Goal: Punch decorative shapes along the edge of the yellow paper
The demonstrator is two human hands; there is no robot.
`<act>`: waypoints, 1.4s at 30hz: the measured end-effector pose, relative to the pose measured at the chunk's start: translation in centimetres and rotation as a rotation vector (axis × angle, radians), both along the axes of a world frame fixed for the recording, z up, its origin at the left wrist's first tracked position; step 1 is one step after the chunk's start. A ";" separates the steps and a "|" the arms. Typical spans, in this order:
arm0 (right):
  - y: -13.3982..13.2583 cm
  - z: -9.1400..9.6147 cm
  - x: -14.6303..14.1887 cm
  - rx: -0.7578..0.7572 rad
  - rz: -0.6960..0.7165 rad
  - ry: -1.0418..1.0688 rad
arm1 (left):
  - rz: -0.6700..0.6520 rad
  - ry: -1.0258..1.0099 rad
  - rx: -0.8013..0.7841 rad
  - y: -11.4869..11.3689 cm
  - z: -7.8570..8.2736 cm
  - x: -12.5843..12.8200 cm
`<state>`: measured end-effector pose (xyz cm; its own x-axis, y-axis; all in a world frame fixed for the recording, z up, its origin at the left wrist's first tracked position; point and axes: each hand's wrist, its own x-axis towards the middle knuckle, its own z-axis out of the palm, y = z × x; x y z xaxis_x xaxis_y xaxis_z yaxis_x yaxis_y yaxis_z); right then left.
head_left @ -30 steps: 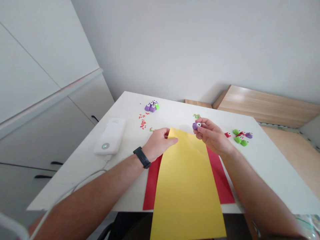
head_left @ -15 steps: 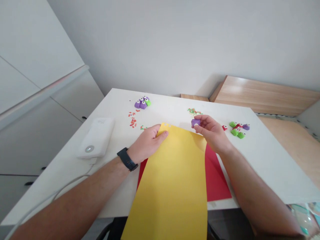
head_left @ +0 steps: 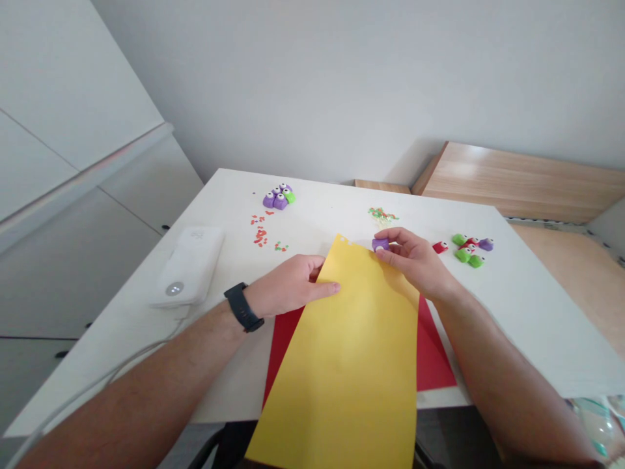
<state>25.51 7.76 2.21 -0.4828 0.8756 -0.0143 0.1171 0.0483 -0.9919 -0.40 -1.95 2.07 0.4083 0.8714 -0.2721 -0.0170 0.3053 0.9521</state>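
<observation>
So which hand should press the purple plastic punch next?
Probably the right hand: it holds the purple plastic punch by the far edge of the yellow paper sheet; the left hand holds the sheet's left side.

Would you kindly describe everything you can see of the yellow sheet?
The yellow sheet is long, plain, slightly curved, and looks like paper or thin card. Small cut-outs mark its far edge, towards the left. It overlaps the red sheet, its near end past the table's edge. The left hand holds its left side; the right hand, gripping a purple piece, is at its far right corner.
</observation>
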 end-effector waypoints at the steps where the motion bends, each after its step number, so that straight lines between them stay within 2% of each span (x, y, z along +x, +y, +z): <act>1: 0.1 0.0 0.1 -0.002 -0.019 -0.003 | -0.011 -0.002 0.000 0.0 -0.1 -0.1; 3: 0.3 0.2 0.4 -0.009 -0.044 -0.010 | 0.032 0.045 0.005 0.0 -0.1 -0.3; 5: 0.2 0.5 0.5 -0.020 -0.055 -0.012 | 0.138 0.179 0.046 0.1 -0.1 -0.5; 8: -0.1 1.1 0.5 -0.031 -0.050 0.002 | 0.285 0.432 0.191 0.4 0.3 -1.0; 11: -0.2 1.6 0.8 -0.027 -0.035 0.002 | 0.331 0.614 0.323 0.7 0.7 -1.4; 20: 0.6 1.3 1.9 -0.081 0.018 0.044 | 0.201 0.677 0.437 0.7 0.6 -1.4; 42: -0.2 0.9 0.8 -0.092 0.103 0.027 | 0.137 0.698 0.436 0.5 0.3 -1.0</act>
<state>26.34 7.55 3.15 -0.5710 0.8172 -0.0781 0.0896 -0.0325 -0.9954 -1.43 -1.45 2.35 0.1535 0.9869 -0.0505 0.6108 -0.0546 0.7899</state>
